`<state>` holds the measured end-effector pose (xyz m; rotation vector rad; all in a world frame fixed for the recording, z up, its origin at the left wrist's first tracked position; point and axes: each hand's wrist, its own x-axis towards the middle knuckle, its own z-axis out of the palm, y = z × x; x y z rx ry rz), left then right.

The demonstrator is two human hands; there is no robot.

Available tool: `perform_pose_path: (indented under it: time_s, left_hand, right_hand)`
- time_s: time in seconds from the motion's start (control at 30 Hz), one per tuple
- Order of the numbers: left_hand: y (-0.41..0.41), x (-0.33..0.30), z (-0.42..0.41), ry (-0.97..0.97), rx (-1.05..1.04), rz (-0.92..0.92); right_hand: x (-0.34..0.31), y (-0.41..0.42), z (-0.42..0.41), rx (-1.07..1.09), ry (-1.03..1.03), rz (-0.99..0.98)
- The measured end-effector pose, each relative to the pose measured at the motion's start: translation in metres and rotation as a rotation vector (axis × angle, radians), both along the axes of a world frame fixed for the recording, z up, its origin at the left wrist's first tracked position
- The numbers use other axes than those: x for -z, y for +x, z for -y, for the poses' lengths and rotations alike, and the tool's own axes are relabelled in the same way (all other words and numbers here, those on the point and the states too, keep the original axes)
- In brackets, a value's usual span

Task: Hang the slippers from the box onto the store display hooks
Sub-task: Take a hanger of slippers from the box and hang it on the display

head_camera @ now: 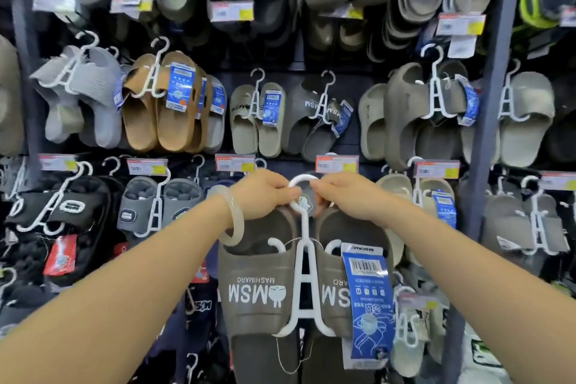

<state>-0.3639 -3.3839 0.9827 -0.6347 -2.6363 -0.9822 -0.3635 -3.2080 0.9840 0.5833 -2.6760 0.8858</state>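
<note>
We pinch the white hanger's loop (pixel 303 184) with left hand (pixel 265 193) and right hand (pixel 346 196), the brown MSM slippers (pixel 258 287) dangling below, and since the display hook seems hidden behind it, we risk missing and dropping them.

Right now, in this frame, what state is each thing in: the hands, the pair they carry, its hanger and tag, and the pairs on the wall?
Left hand: pinches the hanger's hook loop.
Right hand: pinches the same loop from the other side.
White hanger: upright, held in front of the display.
Grey MSM slippers: clipped on the hanger, toes down.
Blue tag: dangles off the right slipper.
Tan slippers: hung on the wall.
</note>
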Motion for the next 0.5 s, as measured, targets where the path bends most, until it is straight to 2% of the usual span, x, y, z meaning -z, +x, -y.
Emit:
perform_pose_path:
  time_s: [0.27, 0.5]
  left_hand:
    - [-0.051, -0.024, 0.066, -0.083, 0.088, 0.040]
    - [-0.066, -0.048, 0.075, -0.180, 0.221, -0.043]
  right_hand:
    - [-0.013, -0.026, 0.064, 0.129, 0.059, -0.061]
    - [-0.014, -0.032, 0.082, 0.247, -0.079, -0.200]
